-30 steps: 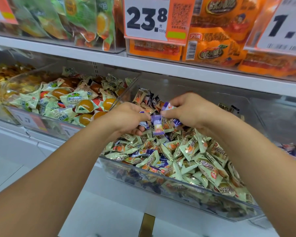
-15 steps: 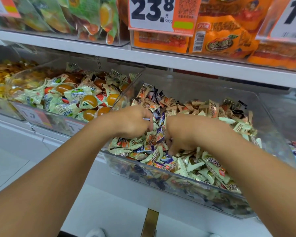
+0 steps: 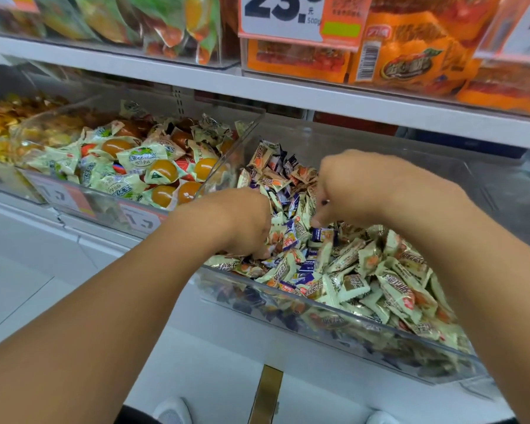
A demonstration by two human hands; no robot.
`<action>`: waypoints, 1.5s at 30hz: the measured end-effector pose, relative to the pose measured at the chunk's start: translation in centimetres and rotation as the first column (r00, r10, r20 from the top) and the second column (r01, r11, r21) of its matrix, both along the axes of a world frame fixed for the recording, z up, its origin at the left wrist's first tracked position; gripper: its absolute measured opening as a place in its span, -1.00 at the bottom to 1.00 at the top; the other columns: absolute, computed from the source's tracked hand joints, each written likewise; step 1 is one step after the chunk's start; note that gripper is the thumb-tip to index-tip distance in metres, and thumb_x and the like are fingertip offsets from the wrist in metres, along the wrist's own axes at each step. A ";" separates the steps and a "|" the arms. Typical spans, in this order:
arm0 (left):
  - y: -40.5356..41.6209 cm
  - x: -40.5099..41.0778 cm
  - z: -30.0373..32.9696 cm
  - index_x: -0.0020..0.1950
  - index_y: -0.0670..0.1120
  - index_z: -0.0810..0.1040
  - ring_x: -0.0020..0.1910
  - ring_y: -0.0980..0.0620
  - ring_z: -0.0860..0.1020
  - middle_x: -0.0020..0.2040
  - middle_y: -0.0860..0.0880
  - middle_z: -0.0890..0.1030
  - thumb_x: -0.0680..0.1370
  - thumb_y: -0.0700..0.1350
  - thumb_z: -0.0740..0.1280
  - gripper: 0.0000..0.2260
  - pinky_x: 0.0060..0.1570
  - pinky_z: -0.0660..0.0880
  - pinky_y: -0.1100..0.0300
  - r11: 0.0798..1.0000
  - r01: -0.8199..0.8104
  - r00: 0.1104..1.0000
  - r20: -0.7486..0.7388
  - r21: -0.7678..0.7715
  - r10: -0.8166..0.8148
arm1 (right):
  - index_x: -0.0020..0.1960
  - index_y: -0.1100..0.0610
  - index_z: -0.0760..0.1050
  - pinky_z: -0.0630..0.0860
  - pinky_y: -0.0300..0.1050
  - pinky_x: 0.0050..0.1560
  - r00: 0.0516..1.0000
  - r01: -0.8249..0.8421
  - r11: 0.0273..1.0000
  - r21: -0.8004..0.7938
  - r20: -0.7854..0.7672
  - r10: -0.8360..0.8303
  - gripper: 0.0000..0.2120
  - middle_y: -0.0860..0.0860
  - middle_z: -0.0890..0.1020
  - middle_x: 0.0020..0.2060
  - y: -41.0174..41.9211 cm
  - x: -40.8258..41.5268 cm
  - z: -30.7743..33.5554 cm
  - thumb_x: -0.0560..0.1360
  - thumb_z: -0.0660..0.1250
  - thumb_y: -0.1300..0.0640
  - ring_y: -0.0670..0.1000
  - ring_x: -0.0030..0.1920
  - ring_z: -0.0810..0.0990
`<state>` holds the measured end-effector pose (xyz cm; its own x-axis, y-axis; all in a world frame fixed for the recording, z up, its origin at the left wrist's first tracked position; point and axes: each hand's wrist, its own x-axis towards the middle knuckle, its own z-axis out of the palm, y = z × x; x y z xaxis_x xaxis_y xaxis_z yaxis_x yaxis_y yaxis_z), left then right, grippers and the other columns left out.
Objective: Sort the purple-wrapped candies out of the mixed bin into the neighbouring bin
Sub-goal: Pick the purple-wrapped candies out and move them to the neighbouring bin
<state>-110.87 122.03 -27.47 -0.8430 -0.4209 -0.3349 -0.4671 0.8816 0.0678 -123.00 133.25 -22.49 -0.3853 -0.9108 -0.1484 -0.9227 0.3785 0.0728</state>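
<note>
Both hands dig in a clear plastic mixed bin (image 3: 334,313) of cream and purple-wrapped candies. Right hand (image 3: 358,191), fingers curled down; can't tell if it's grasping anything. A small purple-wrapped candy (image 3: 318,234) lies just below its fingertips, long axis approx left-right. Left hand (image 3: 242,221), fingers buried in the pile, grip unclear, sits farther off.

A shop's candy aisle: clear plastic bulk bins (image 3: 334,313) heaped with wrapped sweets sit under a white metal shelf (image 3: 288,96), where an orange-and-white price card (image 3: 285,16) hangs before stacked orange snack packets (image 3: 404,56).
</note>
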 end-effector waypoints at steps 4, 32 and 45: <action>-0.1 0.4 1.2 -0.22 0.02 0.57 -0.30 0.10 0.48 -0.25 0.01 0.57 0.56 0.02 0.36 -0.82 -0.34 0.35 0.20 0.995 -0.006 0.987 -0.156 0.100 0.022 | 0.01 -0.05 0.69 0.60 0.09 0.05 0.991 -0.055 0.994 -0.095 0.118 0.066 -0.76 -0.03 0.69 -0.02 -1.1 0.8 -2.2 0.39 0.55 -0.11 0.09 -0.01 0.63; 7.8 -2.8 3.1 -0.10 -0.03 0.69 -0.48 -0.01 0.43 -0.40 -0.09 0.55 0.58 -0.03 0.39 -0.87 -0.59 0.31 0.29 0.683 0.126 0.782 -0.495 0.720 0.378 | -0.14 0.15 0.66 0.17 -0.29 -0.60 0.548 0.491 0.817 -0.302 0.836 -0.020 -0.79 0.03 0.45 -0.49 14.0 -3.8 1.9 0.49 0.45 -0.01 -0.05 -0.55 0.32; 21.1 -18.0 4.3 0.21 -0.18 0.54 -0.40 -0.01 0.59 -0.22 -0.16 0.57 0.65 -0.09 0.30 -0.79 -0.36 0.62 0.14 0.688 0.204 0.897 -0.414 0.696 0.153 | 0.04 0.15 0.54 0.63 -0.02 -0.42 0.139 0.945 0.317 -0.079 0.975 -0.174 -0.86 0.08 0.66 -0.31 26.8 -13.3 -0.8 0.62 0.34 0.07 0.09 -0.27 0.59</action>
<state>-128.89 143.16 -23.13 -0.9734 -0.1811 -0.1403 -0.2128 0.4873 0.8469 -136.28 160.07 -23.34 -0.8706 -0.3605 -0.3348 0.2074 0.3481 -0.9142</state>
